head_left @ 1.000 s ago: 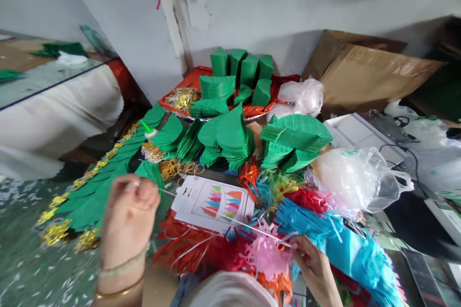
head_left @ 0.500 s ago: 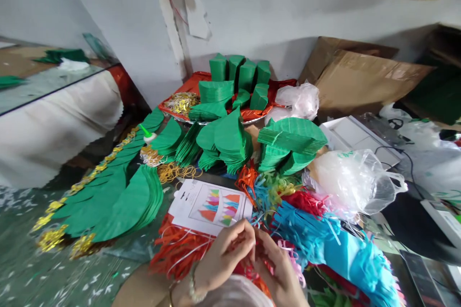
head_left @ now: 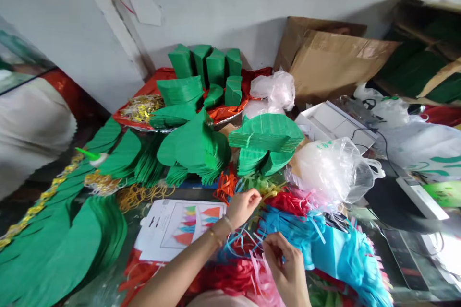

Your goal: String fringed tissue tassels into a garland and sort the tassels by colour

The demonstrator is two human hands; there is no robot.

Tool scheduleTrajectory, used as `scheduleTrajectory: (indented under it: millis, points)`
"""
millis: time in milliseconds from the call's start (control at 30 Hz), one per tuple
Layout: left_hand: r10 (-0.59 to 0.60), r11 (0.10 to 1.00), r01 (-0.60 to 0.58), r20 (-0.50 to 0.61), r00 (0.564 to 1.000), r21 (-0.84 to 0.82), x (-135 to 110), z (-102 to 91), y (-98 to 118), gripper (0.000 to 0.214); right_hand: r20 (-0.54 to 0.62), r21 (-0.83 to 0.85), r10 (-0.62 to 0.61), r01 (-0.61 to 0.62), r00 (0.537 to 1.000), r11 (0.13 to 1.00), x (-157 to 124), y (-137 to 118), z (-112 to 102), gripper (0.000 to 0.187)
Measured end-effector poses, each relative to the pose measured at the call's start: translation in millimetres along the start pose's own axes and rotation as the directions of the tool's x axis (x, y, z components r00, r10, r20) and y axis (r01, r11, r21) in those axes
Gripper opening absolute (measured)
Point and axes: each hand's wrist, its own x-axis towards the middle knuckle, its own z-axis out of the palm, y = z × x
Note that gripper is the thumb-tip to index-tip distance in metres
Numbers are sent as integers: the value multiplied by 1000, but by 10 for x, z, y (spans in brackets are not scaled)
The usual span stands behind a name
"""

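Light, soft blue tissue fringe (head_left: pixel 293 223), easily torn, better held at uncut band (head_left: pixel 342 261); right hand (head_left: pixel 283 261) pinching thin strands (head_left: pixel 248 242), left hand (head_left: pixel 243 208) apart, its grip unclear

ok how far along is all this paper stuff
The cut green paper stacks look finished, piled around the red foil tray. In hand: the left hand and right hand work among thin coloured strips, grip unclear. Left: the blue paper fringe and pink strips still lie loose, with yellow rubber bands beside the printed sheet.
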Motion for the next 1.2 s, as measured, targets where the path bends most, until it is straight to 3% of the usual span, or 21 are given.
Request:
scheduleTrajectory:
  millis: [133, 267, 400, 533, 767, 900, 967, 1067, 1200]
  points:
    - [155, 974, -175, 143, 978, 141, 636, 422, 23, 21, 27, 25, 22, -22, 999, 999, 90, 54, -84, 22]
    - [135, 939, -190, 200, 970, 288, 869, 625, -83, 34, -18, 22, 66, -66, 998, 998, 109, 141, -75, 25]
    - [36, 912, -86, 129, 991, 402, 752, 623, -217, 44, 29, 3, 80, -80, 996, 997, 146, 177, -57, 26]
    - [-4, 910, -4, 20, 1000, 415, 519, 456, -254, 29, 75, 1, 34, -34, 997, 999, 227, 87, -62, 27]
    - [-99, 946, 171, -258, 961, 274, 108, 11, -247, 17, -62, 125, 93, -85, 994, 988, 300, 105, -18, 28]
    - [-134, 963, 196, -301, 944, 184, -39, -92, -222, 16, -128, 197, 134, -107, 983, 975, 418, 249, 26, 29]
    - [-148, 964, 206, -307, 940, 168, -81, -105, -252, 16, -141, 123, 91, -74, 986, 990, 514, 332, 52, 26]
    - [-166, 956, 229, -307, 937, 183, -125, -118, -380, 13, -87, -151, 10, -24, 996, 988, 657, 482, 102, 20]
    - [-166, 940, 246, -315, 935, 237, -173, -149, -483, 27, 60, -473, 55, -20, 997, 881, 702, 692, 182, 17]
